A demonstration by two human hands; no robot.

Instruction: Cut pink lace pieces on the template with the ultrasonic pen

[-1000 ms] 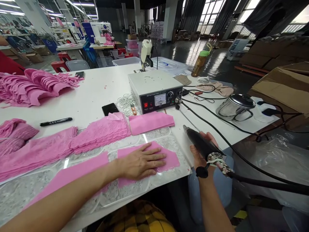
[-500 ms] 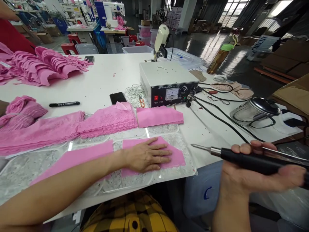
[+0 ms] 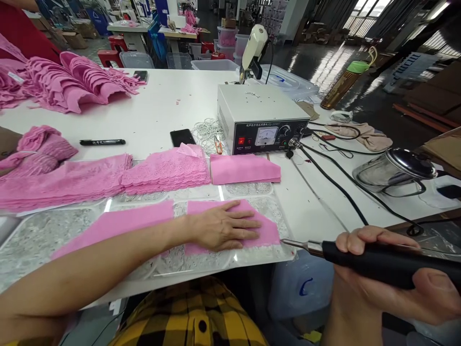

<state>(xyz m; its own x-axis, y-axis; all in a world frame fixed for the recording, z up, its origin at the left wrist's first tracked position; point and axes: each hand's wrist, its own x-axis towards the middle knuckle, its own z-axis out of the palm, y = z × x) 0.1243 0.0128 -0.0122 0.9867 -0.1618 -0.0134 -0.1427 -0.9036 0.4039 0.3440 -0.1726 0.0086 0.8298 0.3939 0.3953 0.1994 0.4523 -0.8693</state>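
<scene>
My left hand lies flat, fingers stretched out, on a pink fabric piece spread over a clear-topped, marbled mat. In my right hand is a black-handled tool with a pointed metal tip, an ultrasonic welding pen by its look and the machine nearby. Its tip touches or almost touches the right corner of that fabric. Under my left forearm, partly hidden, lies a second pink piece. Behind them are a stack of smooth pink pieces and stacks of pink lace.
A white control box with a dial stands behind the stacks, black cables running right. Near it are a phone, small orange snips and a marker. A lidded glass mug stands right; pink garments lie back left.
My right hand has brought the pen's tip down and left, from above the table to the fabric's right corner. The left hand stays flat on the fabric; the camera view has shifted slightly.
</scene>
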